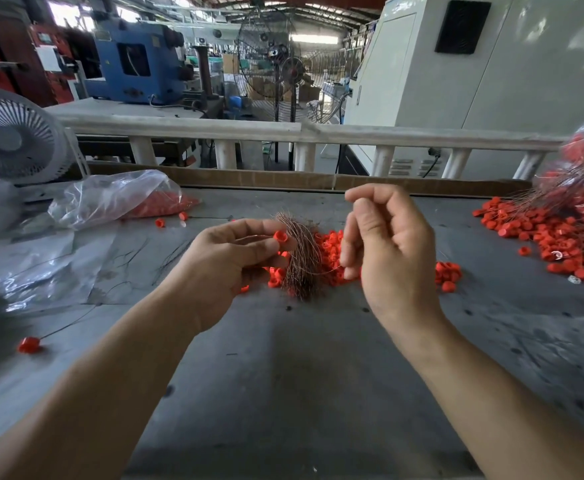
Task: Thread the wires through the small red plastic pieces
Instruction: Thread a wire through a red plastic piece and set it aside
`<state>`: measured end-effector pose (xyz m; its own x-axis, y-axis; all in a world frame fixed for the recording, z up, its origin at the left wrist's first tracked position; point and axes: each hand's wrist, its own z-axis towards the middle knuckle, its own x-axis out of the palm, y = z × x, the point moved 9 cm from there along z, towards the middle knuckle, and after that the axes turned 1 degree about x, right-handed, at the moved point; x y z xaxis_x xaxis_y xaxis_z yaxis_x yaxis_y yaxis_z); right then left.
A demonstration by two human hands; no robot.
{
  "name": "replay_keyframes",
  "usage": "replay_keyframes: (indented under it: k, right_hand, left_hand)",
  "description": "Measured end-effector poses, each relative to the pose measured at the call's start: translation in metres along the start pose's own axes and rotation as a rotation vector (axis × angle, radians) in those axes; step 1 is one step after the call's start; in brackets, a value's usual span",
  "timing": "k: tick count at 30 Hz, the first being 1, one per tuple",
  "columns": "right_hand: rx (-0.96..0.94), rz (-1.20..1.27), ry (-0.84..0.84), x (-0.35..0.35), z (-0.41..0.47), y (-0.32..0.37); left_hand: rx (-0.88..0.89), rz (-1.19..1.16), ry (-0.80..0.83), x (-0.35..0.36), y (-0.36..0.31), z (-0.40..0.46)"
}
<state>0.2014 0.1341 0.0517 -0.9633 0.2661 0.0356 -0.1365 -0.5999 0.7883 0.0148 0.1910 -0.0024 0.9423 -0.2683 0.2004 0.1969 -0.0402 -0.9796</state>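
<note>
The grey counter [283, 375] fills the lower frame. At right of frame lies a big heap of threaded red pieces [543, 237] with wires trailing from it; at upper left a clear plastic bag [110, 197] holds more red parts.

At centre, a smaller pile of loose red pieces [332, 251] sits on the counter between the hands. In front of it a bundle of copper wires [301, 258] curves down from the left hand [224, 265], which grips the bundle in its lower fingers while thumb and forefinger pinch one small red piece [280, 236]. The right hand [387, 251] is raised with its fingers curled, apparently pinching a single wire near the thumb; the strand itself is too fine to trace with certainty.

Judging by looks, the pieces are light, hard and smooth, likely to slip or roll, so holding one by its rim with the hole facing the wire seems best. The wires look thin and springy, easily bent; gripping close to the tip should keep the end from buckling.
</note>
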Motion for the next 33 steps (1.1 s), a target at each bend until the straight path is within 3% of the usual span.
replay_keyframes:
  k: [5,10,14,20,33]
  right_hand:
    - [0.224,0.258,-0.025,-0.014,0.007,-0.016]
    - [0.291,0.361,-0.096,-0.038,0.014,-0.016]
    - [0.384,0.213,-0.035,-0.029,0.007,-0.029]
    - [0.406,0.006,0.230,0.007,-0.009,-0.039]
    - [0.244,-0.227,0.203,0.013,-0.014,-0.027]
  left_hand:
    - [0.006,-0.038,0.066,0.010,0.000,-0.002]
    - [0.023,-0.047,0.119,0.017,0.001,-0.002]
    - [0.006,-0.093,0.144,0.020,0.005,-0.001]
    - [0.000,-0.134,0.128,0.018,0.010,0.003]
    - [0.065,-0.019,0.128,0.023,0.009,-0.001]
